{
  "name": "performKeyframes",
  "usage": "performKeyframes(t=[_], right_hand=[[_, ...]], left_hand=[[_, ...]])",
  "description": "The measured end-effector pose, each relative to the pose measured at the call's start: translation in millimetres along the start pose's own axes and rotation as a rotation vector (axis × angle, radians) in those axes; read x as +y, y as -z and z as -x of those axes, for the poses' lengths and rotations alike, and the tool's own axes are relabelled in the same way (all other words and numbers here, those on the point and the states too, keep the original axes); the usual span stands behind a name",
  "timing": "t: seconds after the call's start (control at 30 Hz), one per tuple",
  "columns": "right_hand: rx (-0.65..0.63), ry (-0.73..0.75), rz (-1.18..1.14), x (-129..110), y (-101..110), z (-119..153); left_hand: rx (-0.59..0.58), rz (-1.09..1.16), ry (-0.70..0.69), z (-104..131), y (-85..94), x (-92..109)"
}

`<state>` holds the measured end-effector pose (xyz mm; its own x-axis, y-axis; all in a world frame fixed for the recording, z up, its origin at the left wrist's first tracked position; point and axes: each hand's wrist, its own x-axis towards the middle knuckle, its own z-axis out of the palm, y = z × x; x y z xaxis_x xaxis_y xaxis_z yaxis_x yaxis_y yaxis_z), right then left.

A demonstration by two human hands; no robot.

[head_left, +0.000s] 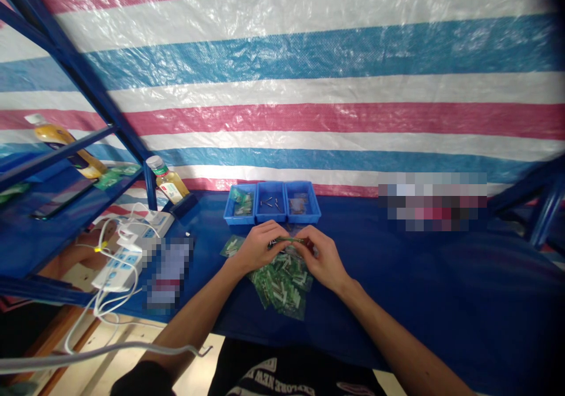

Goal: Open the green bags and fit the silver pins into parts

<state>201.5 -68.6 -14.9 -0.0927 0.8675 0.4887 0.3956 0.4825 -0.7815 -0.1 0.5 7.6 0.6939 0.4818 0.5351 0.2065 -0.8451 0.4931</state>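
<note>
I see L hand (261, 246) & R hand (323, 255) pinching a small green item (289, 239) b/w them, by bag pile (281, 287) on table (410, 290), nr 3 blue bins (271, 218).

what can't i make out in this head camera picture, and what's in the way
All in the head view:
Green piece: mostly covered by the left hand and right hand.
Bag pile: lower bags lie under upper ones.
Two patches: pixelation hides what is there.
Bottle nearest the hands: label too small to read.
Shirt: cut off by the bottom edge.
</note>
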Motion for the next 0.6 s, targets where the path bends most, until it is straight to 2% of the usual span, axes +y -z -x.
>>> performKeyframes(t=[0.3,0.6], right_hand=[[0.069,0.020,0.014,1.7,1.1,-0.8],[-0.005,0.003,0.005,1.7,-0.5,-1.6]], left_hand=[[-0.043,-0.043,0.036,0.9,-1.8,-3.0],[-0.027,-0.045,0.023,1.6,-0.5,-3.2]])
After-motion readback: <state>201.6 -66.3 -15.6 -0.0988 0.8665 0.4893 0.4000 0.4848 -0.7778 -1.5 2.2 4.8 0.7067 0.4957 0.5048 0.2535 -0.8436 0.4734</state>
